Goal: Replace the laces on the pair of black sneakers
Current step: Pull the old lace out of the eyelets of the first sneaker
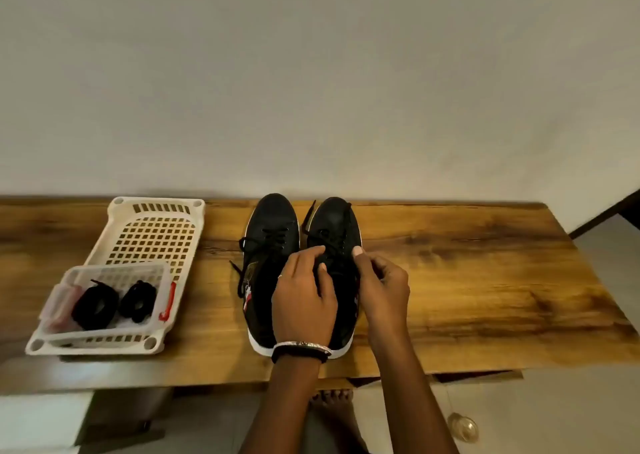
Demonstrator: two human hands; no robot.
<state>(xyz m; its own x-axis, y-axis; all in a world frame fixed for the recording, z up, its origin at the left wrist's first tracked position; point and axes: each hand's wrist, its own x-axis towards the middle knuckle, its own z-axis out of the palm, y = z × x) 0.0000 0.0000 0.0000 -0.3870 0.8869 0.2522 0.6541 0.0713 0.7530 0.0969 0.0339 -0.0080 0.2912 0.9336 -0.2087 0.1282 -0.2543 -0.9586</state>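
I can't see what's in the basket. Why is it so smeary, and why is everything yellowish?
Head view: the white slotted plastic basket and the coiled black laces in it are softened by blur; warm, dim light tints the brown wooden table and the plain wall.

Warm, dim indoor light fell softly, leaving the wall [311, 72] dull grey and a mild sheen on the table [485, 280] toward 3 o'clock. The whole picture was soft, and the basket [156, 225] at 9 o'clock was smeared. Black laces [273, 237] melted into the dark sneakers [273, 214]. The table edges bowed at 3 and 9 o'clock.
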